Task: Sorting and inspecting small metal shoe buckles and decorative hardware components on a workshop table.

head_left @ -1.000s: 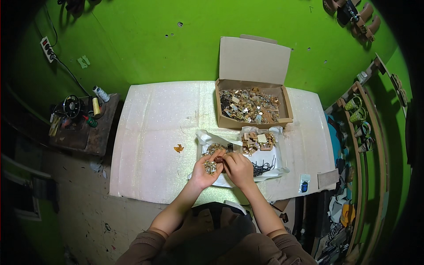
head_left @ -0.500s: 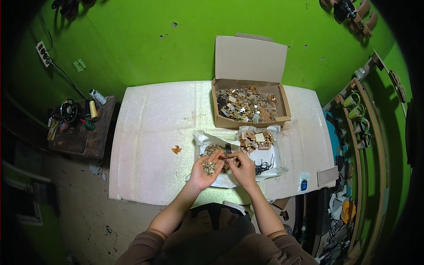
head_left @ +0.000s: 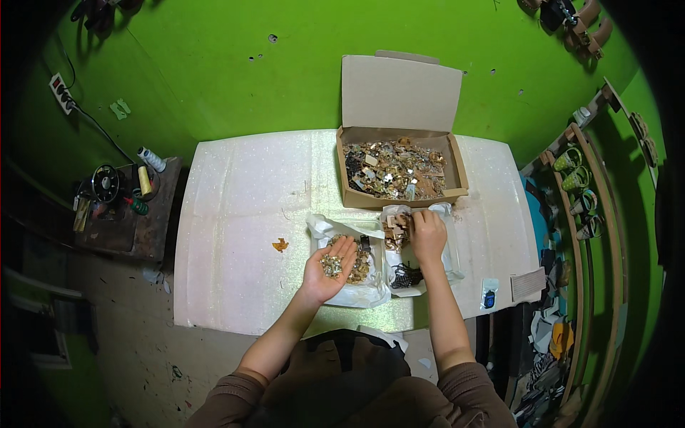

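Note:
Palm up over the left white-lined tray (head_left: 367, 294), my left hand (head_left: 326, 280) cradles a small heap of shiny gold and silver metal pieces (head_left: 332, 266). Behind its fingers, that tray holds more small gold-toned pieces (head_left: 360, 267) and a black rectangular piece (head_left: 365, 243). My right hand (head_left: 429, 241) reaches over the right white-lined tray (head_left: 449, 261), fingers bent down at a pile of tan and gold pieces (head_left: 394, 230). Its fingertips are drawn together; whatever they hold is hidden. A bunch of black beaded-looking strands (head_left: 407, 275) lies nearer me in the same tray.
A cardboard box (head_left: 399, 202) with its lid up stands behind the trays, full of mixed metallic ornaments (head_left: 392, 170). An orange-brown scrap (head_left: 280, 245) lies left on the glittery white table (head_left: 235, 207). A small packet (head_left: 489, 293) and a card (head_left: 527, 284) lie at the right.
My right hand has left my left palm and moved right and away from me to the tan and gold pile. My left hand stays palm up with its heap.

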A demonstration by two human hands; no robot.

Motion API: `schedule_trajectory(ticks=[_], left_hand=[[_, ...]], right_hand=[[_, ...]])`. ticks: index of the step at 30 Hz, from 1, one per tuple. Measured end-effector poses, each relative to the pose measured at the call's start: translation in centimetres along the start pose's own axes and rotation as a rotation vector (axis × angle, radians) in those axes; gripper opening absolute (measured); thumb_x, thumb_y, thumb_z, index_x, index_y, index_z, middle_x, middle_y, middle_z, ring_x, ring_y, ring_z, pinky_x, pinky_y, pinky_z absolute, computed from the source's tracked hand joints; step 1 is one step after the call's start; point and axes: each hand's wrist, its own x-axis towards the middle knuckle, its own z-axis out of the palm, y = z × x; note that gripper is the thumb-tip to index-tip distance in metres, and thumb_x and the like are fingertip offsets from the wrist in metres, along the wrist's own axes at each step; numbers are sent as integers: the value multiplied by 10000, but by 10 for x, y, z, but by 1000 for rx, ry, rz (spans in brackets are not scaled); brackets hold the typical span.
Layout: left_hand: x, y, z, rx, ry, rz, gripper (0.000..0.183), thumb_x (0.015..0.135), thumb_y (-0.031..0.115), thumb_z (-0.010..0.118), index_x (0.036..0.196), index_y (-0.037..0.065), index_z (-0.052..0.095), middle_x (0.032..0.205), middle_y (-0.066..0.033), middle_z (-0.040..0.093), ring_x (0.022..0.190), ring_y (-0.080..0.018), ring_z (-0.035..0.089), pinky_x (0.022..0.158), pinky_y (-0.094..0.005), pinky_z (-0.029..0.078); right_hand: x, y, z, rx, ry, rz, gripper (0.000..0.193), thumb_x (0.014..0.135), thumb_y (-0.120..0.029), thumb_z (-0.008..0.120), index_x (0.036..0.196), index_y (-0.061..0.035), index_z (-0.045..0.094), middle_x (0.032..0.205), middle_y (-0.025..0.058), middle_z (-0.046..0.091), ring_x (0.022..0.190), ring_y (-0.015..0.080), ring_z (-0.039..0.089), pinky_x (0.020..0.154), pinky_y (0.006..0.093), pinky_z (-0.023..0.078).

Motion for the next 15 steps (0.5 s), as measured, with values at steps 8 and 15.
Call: schedule_trajectory(ticks=[8, 15], left_hand=[[-3, 3, -1, -41, -5, -5, 349, 835, 115, 340, 1149, 12, 452, 1223, -90, 455, 1180, -201, 389, 970, -334, 343], [-3, 0, -6, -38, -35, 5, 351, 840, 121, 332, 1155, 14, 448, 1222, -97, 455, 1185, -201, 384, 967, -339, 343]], right_hand=[[-12, 0, 18, -28, -58, -35, 135, 661, -90, 525, 782, -64, 577, 762, 59, 531, 727, 223, 527, 618, 336, 426], [-12, -8, 2, 81, -151, 13, 260, 667, -41, 547, 923, -46, 591, 870, 91, 561, 793, 258, 538, 683, 348, 440]])
